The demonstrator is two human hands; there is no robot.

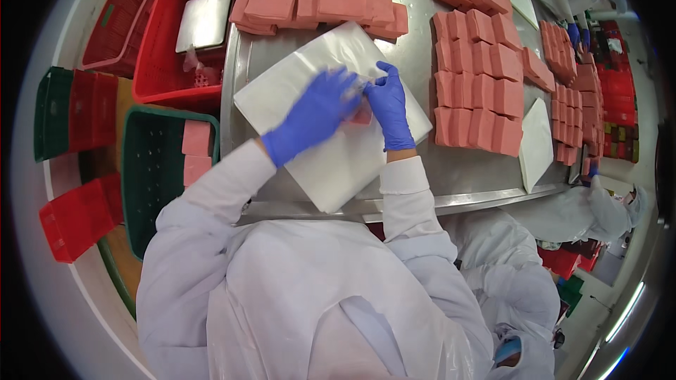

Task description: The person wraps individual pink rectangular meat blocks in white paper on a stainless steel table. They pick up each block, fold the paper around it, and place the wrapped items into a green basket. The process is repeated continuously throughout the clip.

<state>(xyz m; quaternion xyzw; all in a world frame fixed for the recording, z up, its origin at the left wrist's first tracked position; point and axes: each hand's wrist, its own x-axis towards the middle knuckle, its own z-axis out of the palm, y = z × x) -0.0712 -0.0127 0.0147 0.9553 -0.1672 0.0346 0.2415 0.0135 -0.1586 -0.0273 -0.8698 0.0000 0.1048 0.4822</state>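
Note:
A stack of white plastic sheets or bags lies slanted on the steel table in front of me, with both gloved hands over it. My left hand, in a blue glove, is blurred; what its fingers hold does not show clearly. Beside it, my right hand has its thumb and fingers drawn together on something clear, seemingly thin plastic film. A small pink piece shows just below the fingers, mostly hidden. Past the stack's far edge sit piles of square pink slices.
Rows of pink slice stacks fill the steel table at right, beside another white sheet stack. Left stand a red crate holding a metal-topped device, and a green crate with pink slices. Co-workers are close on the right.

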